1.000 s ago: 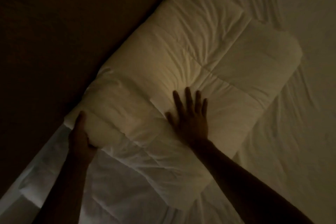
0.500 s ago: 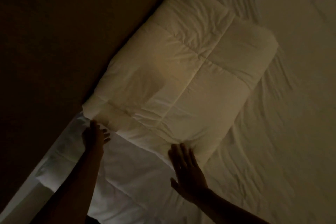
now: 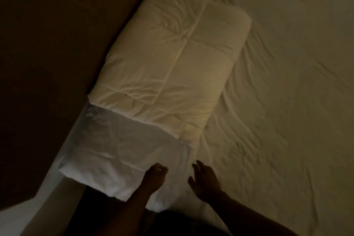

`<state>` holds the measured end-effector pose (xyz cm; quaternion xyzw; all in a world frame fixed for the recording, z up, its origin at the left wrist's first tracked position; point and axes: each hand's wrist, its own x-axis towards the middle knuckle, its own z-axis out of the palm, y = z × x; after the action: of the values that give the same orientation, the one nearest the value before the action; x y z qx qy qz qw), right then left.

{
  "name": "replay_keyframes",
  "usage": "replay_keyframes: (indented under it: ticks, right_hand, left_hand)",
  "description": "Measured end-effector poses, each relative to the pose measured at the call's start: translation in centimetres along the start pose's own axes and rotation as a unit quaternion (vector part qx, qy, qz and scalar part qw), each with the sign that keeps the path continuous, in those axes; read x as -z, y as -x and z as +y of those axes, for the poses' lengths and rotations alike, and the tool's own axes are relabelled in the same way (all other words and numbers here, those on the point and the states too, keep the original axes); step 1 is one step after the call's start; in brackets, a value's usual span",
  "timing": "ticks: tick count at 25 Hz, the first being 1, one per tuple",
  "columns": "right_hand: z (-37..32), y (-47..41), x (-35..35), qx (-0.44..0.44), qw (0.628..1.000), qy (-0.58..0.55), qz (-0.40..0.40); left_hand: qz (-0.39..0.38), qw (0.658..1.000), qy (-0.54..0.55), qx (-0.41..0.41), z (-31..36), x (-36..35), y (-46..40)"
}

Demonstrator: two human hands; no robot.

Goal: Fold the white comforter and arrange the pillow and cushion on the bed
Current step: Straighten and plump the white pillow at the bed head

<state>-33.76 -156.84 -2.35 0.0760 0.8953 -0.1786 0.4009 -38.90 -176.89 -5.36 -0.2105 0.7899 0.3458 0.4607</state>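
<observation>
From the head camera, in dim light, the white comforter (image 3: 168,67) lies folded into a thick rectangle along the left edge of the bed (image 3: 287,101), next to the dark floor (image 3: 47,63). A flatter white layer (image 3: 122,157) extends from under its near end. The left hand (image 3: 154,177) is over this layer's near corner, fingers curled; whether its grip holds fabric I cannot tell. The right hand (image 3: 204,182) hovers just beside it, fingers spread, holding nothing.
</observation>
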Motion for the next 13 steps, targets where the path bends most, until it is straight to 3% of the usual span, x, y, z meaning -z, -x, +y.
replay_keyframes:
  ticks: [3,13]
  right_hand:
    - [3.2,3.7,-2.7,-0.048,0.998,-0.014,-0.030]
    - [11.0,13.5,-10.2,-0.102,0.980,-0.152,-0.081]
  left_hand:
    - [-0.041,0.985,-0.167,-0.031,-1.4,-2.8,3.7]
    - [-0.088,0.932,-0.348,-0.051,-6.0,-9.5,10.7]
